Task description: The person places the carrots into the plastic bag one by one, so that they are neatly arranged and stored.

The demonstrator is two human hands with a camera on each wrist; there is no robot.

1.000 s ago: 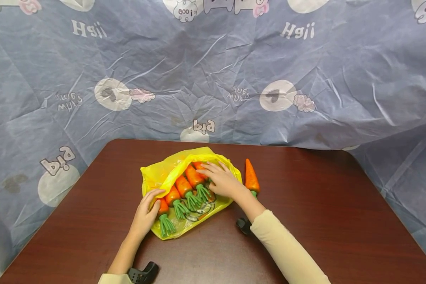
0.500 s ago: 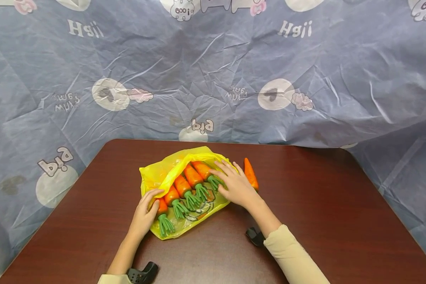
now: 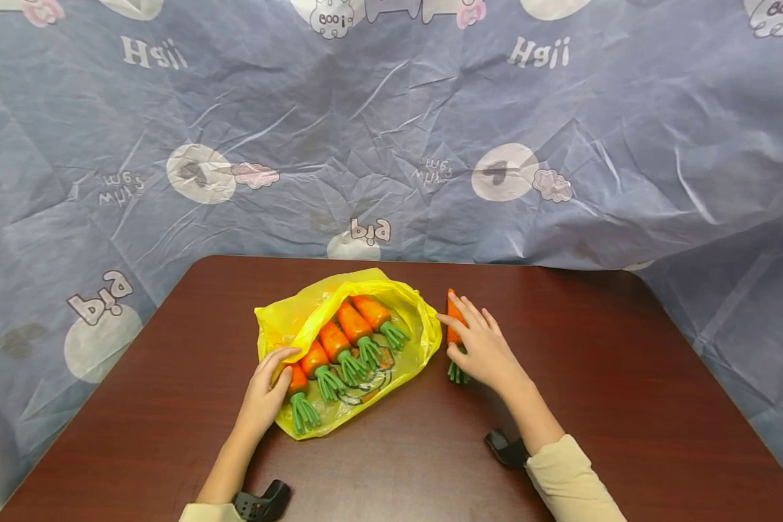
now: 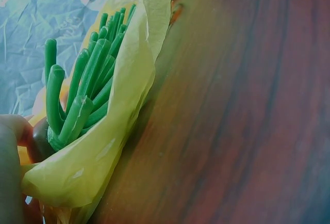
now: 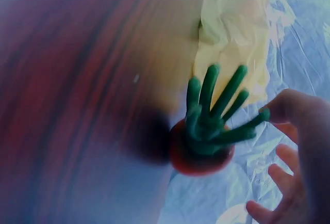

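Observation:
A yellow plastic bag (image 3: 339, 286) lies on the table with its mouth toward me. Inside it several toy carrots (image 3: 354, 322) lie in a slanting row, green tops outward. My left hand (image 3: 265, 388) grips the bag's left edge beside the nearest carrot; in the left wrist view green stems (image 4: 95, 69) rise behind the yellow film (image 4: 129, 74). Right of the bag is one loose carrot (image 3: 455, 330), its tip pointing away from me. Over it hovers my right hand (image 3: 486, 351), fingers spread and partly covering it; the right wrist view shows its green top (image 5: 211, 115) near the thumb.
The dark brown table (image 3: 594, 377) runs on to the right of the carrots. A blue-grey printed cloth (image 3: 378, 130) hangs behind its far edge. Black wrist devices (image 3: 264, 502) sit on both forearms.
My right hand has left the carrot at the bag's right end and moved right, over the loose carrot. That bagged carrot now lies uncovered. The left hand stays in place.

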